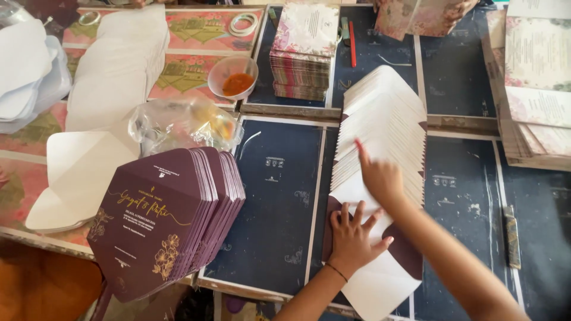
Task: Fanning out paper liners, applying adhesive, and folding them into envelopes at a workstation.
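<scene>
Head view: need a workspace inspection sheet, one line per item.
Surface: dark blue boards with pale borders, patterned sheets at left.
Job's things: fanned row of white envelope flaps, maroon-edged.
Clutter: maroon card stack, floral card stack, white envelope pile, orange paste bowl, plastic bag, tape rolls.
Grippers: left hand flat on the lowest envelope; right hand fingering the fanned flaps.
Cables: nothing seen.
Surroundings: printed sheet stacks at right.

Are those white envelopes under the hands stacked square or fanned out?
Fanned out: the envelopes overlap in a long staggered row, each edge showing, with both hands resting on them.
</scene>
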